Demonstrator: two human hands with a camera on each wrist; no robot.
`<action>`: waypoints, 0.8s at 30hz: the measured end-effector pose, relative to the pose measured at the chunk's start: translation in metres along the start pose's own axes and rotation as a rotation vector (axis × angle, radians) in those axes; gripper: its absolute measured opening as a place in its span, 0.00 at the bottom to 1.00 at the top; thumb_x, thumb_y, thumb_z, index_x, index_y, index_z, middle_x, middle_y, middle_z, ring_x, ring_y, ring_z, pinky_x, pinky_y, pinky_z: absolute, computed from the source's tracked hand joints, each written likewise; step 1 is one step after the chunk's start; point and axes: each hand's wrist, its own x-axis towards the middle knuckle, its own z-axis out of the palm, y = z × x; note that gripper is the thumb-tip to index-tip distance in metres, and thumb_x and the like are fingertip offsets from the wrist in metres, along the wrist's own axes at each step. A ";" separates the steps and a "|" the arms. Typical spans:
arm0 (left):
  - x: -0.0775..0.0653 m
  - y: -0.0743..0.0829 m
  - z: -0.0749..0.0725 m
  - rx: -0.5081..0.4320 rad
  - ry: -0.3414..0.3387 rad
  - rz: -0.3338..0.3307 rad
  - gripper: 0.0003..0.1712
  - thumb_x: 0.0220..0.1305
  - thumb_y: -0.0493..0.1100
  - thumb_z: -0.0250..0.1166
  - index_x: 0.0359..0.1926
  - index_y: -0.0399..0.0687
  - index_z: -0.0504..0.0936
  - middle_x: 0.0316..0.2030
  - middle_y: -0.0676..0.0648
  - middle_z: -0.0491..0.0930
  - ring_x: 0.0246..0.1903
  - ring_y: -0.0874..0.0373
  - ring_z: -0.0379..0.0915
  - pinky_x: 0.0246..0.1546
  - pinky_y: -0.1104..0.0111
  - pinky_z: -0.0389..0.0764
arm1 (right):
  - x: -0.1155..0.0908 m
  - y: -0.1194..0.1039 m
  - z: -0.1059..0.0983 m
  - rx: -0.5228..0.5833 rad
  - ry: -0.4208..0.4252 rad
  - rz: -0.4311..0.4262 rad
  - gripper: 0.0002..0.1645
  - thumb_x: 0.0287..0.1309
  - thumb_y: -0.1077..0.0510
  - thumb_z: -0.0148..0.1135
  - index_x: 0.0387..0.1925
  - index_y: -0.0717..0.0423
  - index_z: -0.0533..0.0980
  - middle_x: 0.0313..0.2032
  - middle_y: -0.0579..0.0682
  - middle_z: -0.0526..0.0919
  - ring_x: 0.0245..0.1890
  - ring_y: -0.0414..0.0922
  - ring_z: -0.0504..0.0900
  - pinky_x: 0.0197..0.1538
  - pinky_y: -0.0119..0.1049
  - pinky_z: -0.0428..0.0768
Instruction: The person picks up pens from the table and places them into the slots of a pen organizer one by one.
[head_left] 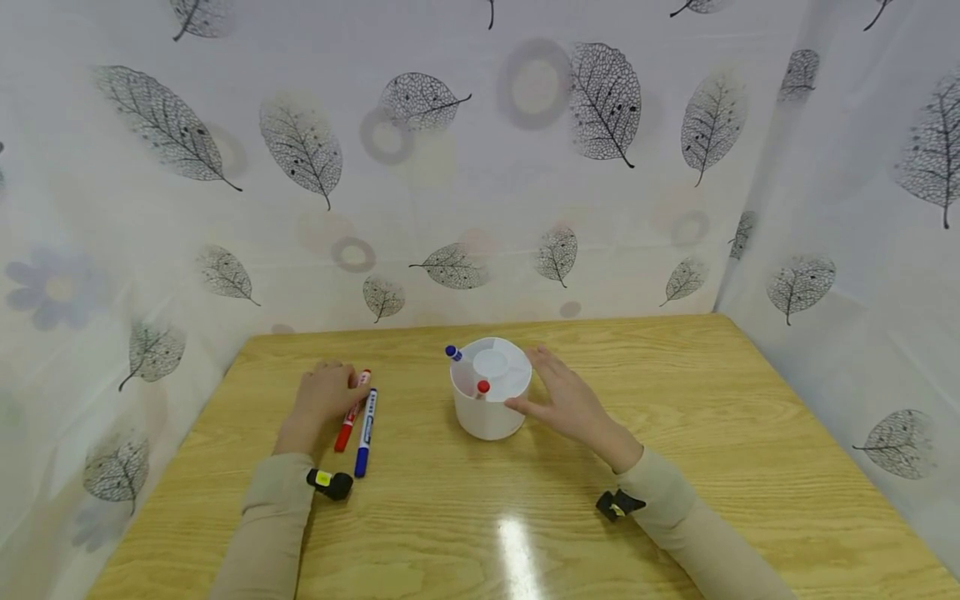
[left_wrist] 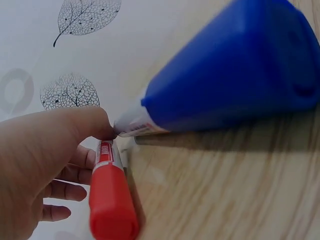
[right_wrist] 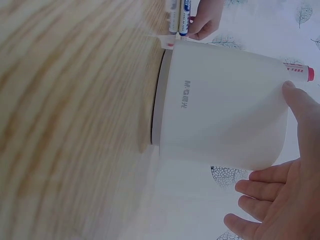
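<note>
On the left of the table, a red marker [head_left: 346, 433] and a blue marker [head_left: 364, 440] lie side by side, their capped ends towards me. My left hand [head_left: 327, 392] pinches the far end of the red marker, thumb over it and fingers behind; the thumb tip is right at the blue one's end. In the middle stands a round white pen holder [head_left: 487, 421] with compartments, holding a blue-ended marker [head_left: 453, 352] and a red-ended marker [head_left: 483, 388]. My right hand [head_left: 572, 406] rests against the holder's right side, its thumb at the rim and its fingers spread and fairly straight.
The wooden table [head_left: 712, 400] carries these things. A pale curtain [head_left: 480, 192] printed with leaves hangs behind the table and along its sides. Dark wrist cameras sit on the left cuff [head_left: 281, 483] and the right cuff [head_left: 660, 483].
</note>
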 end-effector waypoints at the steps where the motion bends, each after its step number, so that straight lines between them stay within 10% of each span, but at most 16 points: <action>1: 0.000 0.001 0.000 -0.003 0.001 0.001 0.20 0.62 0.57 0.60 0.22 0.50 0.71 0.27 0.46 0.71 0.34 0.47 0.66 0.38 0.53 0.63 | 0.000 0.000 0.000 0.001 0.002 0.000 0.52 0.54 0.35 0.65 0.72 0.55 0.59 0.71 0.58 0.64 0.74 0.57 0.57 0.69 0.60 0.61; 24: -0.012 0.051 -0.043 0.017 0.146 0.119 0.16 0.62 0.56 0.60 0.32 0.49 0.75 0.40 0.44 0.77 0.46 0.44 0.68 0.47 0.48 0.66 | 0.000 -0.003 -0.002 0.002 0.008 -0.012 0.52 0.53 0.36 0.66 0.72 0.56 0.60 0.70 0.58 0.66 0.74 0.57 0.57 0.69 0.59 0.62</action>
